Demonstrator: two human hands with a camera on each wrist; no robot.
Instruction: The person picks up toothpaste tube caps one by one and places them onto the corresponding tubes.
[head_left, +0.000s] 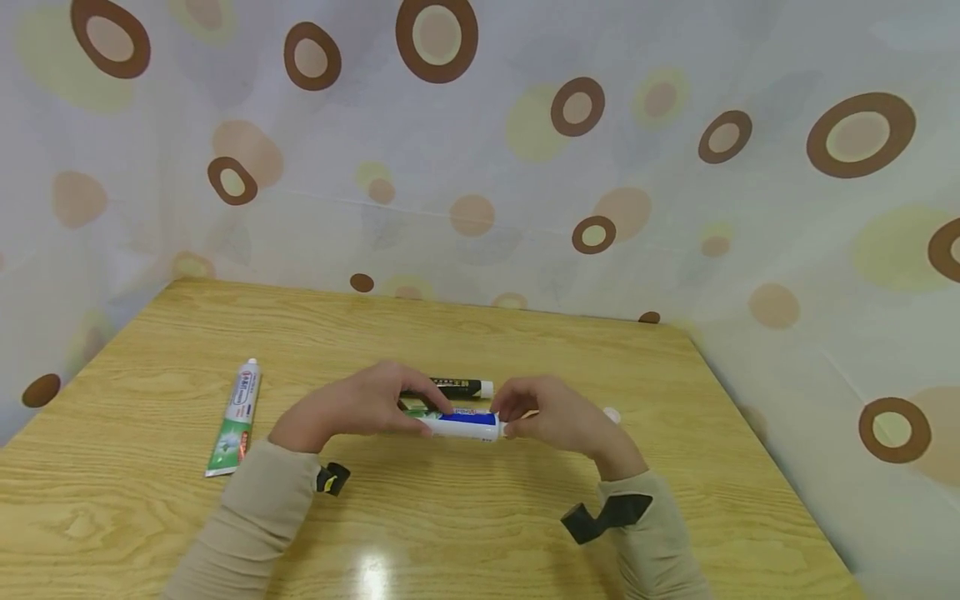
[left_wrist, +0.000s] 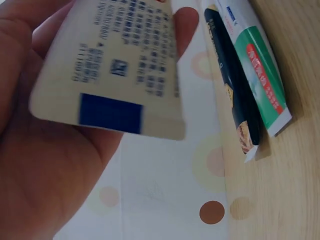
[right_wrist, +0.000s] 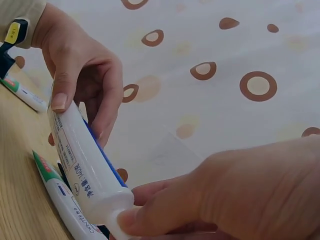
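Note:
A white and blue toothpaste tube (head_left: 465,423) is held level above the table. My left hand (head_left: 360,408) grips its body between thumb and fingers. At the other end, my right hand (head_left: 558,417) pinches the white cap end (right_wrist: 120,220), mostly covered by the fingers. The tube's flat tail (left_wrist: 110,115) faces the left wrist camera, printed with dark text. Just behind the hands lies a black toothpaste tube (head_left: 465,388) with a white cap. Beside it is a green and white toothpaste tube (left_wrist: 262,75), largely hidden in the head view.
Another green and white toothpaste tube (head_left: 236,417) lies on the left of the wooden table (head_left: 420,517). A small white round thing (head_left: 612,414) shows beyond my right wrist; its kind is unclear. A patterned cloth (head_left: 480,167) rises behind the table.

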